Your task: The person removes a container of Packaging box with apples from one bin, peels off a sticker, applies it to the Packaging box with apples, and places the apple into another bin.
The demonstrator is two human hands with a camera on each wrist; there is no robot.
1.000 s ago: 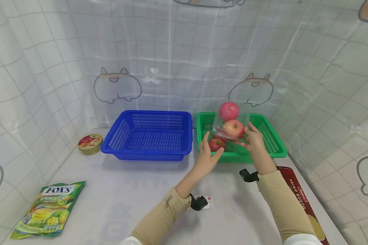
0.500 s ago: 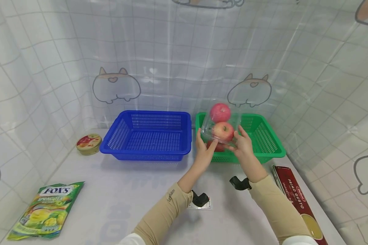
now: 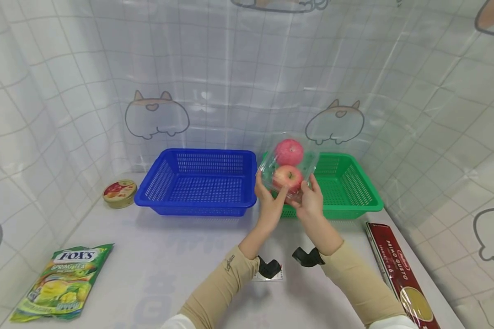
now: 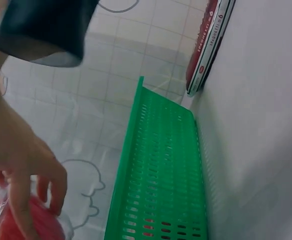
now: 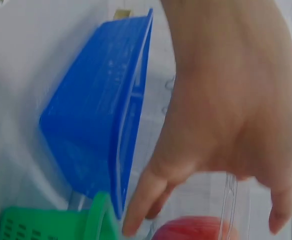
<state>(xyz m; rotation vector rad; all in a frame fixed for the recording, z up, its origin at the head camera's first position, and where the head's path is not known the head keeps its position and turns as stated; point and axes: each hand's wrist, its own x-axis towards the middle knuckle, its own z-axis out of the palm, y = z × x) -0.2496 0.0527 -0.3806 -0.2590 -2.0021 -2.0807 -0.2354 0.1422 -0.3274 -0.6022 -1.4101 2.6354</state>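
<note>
My left hand (image 3: 270, 205) grips the near left corner of a clear plastic fruit box (image 3: 309, 161), its thumb on the front. At the near right corner, my right hand (image 3: 311, 201) holds the same box. Inside show a pink-red apple (image 3: 289, 152) and, below it, a red-yellow apple (image 3: 287, 178). The box is tilted up over the left end of the green basket (image 3: 346, 212) and covers part of it. In the right wrist view, the red of an apple (image 5: 188, 229) shows behind the clear wall. Patches of red appear through the basket holes in the left wrist view.
A blue basket (image 3: 197, 211) stands left of the green one. A round tin (image 3: 120, 193) is beyond its left side. A green candy bag (image 3: 63, 281) lies front left, a red spaghetti box (image 3: 399, 269) front right. A small white card (image 3: 277, 274) lies under the left wrist.
The fruit box has moved left over the green basket, turning slightly. My right hand has moved left with it, and my left hand has come to grip its near left corner.
</note>
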